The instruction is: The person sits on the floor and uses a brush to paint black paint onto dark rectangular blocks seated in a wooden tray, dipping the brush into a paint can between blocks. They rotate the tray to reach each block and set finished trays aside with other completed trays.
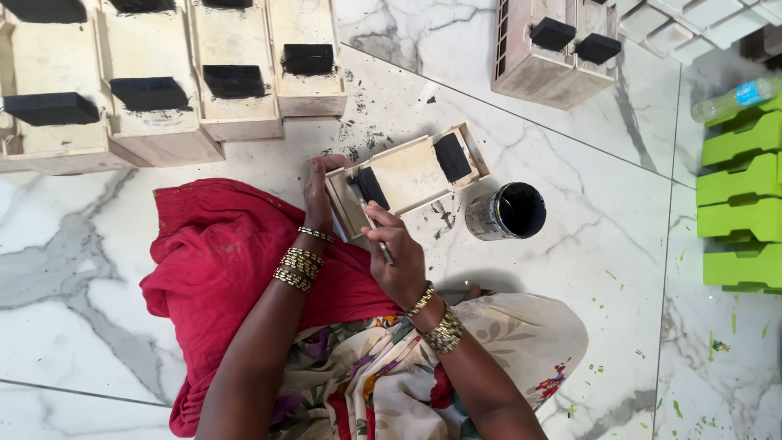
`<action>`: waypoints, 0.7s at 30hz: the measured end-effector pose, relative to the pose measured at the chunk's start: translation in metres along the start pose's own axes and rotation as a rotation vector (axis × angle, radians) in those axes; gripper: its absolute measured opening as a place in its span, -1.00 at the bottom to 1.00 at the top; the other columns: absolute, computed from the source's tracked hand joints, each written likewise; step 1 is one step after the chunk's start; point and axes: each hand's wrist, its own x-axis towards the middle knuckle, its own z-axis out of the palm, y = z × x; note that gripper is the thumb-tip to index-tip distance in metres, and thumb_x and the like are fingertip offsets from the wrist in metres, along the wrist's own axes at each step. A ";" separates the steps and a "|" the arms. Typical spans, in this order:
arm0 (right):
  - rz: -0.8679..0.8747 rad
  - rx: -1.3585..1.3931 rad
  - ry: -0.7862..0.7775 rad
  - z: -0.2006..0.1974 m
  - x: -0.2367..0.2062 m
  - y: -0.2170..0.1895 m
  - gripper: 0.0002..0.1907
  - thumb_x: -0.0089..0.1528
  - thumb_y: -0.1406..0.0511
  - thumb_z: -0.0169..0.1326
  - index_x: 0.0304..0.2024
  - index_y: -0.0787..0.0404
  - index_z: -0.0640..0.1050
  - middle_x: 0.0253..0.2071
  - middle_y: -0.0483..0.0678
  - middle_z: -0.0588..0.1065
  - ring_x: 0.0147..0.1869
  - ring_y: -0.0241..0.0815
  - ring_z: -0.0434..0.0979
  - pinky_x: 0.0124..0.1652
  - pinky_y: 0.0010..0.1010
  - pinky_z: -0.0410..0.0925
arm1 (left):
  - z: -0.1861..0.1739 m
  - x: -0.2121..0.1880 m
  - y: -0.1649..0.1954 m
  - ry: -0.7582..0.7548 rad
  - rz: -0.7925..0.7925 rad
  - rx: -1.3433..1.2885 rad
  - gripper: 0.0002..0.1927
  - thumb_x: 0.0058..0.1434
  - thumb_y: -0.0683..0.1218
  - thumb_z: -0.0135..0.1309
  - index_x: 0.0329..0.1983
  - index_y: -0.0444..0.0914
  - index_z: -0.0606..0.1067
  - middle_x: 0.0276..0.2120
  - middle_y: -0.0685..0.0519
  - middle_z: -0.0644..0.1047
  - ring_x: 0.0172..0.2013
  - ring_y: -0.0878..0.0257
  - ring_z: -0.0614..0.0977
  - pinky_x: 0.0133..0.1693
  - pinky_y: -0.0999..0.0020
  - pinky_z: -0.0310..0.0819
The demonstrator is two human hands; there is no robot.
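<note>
Right hand (399, 257) gripping thin brush (373, 222), left hand (318, 191) steadying wooden tray (407, 175)

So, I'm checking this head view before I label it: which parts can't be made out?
- Brush tip: too small against the black block.
- Left hand fingers: partly behind the wooden tray.
- Paint level in the tin: all black inside.
- Row of wooden trays: cut off by the top edge.
- Green moulded pieces: cut off by the right edge.
</note>
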 end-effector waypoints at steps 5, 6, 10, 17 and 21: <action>-0.012 -0.252 -0.057 0.012 -0.003 0.010 -0.71 0.28 0.56 0.13 -0.09 0.20 0.36 0.15 0.14 0.52 0.31 0.11 0.55 0.08 -0.29 0.55 | 0.001 -0.002 0.007 -0.022 -0.017 -0.019 -0.46 0.54 0.21 -0.33 -0.06 -0.27 0.51 -0.16 0.07 0.54 -0.14 0.33 0.51 -0.02 0.40 0.42; -0.014 -0.259 -0.067 0.009 -0.007 0.009 -0.71 0.26 0.57 0.12 -0.08 0.20 0.37 0.15 0.15 0.52 0.30 0.11 0.55 0.10 -0.28 0.55 | 0.000 -0.003 0.007 -0.022 -0.016 0.002 -0.48 0.54 0.20 -0.31 -0.06 -0.27 0.51 -0.15 0.07 0.54 -0.14 0.33 0.52 -0.02 0.41 0.42; 0.048 -0.213 -0.073 -0.018 -0.033 -0.013 -0.74 0.25 0.58 0.08 -0.09 0.22 0.41 0.15 0.15 0.53 0.29 0.09 0.56 0.12 -0.28 0.56 | 0.001 -0.002 0.005 -0.017 0.094 0.073 -0.56 0.57 0.13 -0.21 -0.07 -0.29 0.53 -0.09 0.07 0.54 -0.01 0.33 0.50 0.10 0.41 0.35; 0.265 0.046 0.257 -0.066 -0.004 0.011 -0.85 0.38 0.54 0.02 -0.15 0.26 0.34 0.06 0.21 0.55 0.18 -0.03 0.66 0.00 -0.40 0.63 | 0.010 -0.002 -0.014 0.202 0.040 0.419 -0.64 0.44 0.09 -0.02 0.07 -0.28 0.45 0.03 -0.01 0.51 0.07 0.22 0.49 0.12 0.28 0.39; 0.359 0.445 0.290 -0.058 0.030 0.058 -0.84 0.40 0.53 -0.03 -0.12 0.26 0.28 0.07 0.22 0.54 0.14 -0.09 0.62 0.08 -0.44 0.55 | 0.007 -0.001 -0.018 0.144 0.038 0.347 -0.60 0.49 0.12 -0.10 0.13 -0.29 0.40 0.08 -0.06 0.50 0.15 0.17 0.47 0.22 0.25 0.34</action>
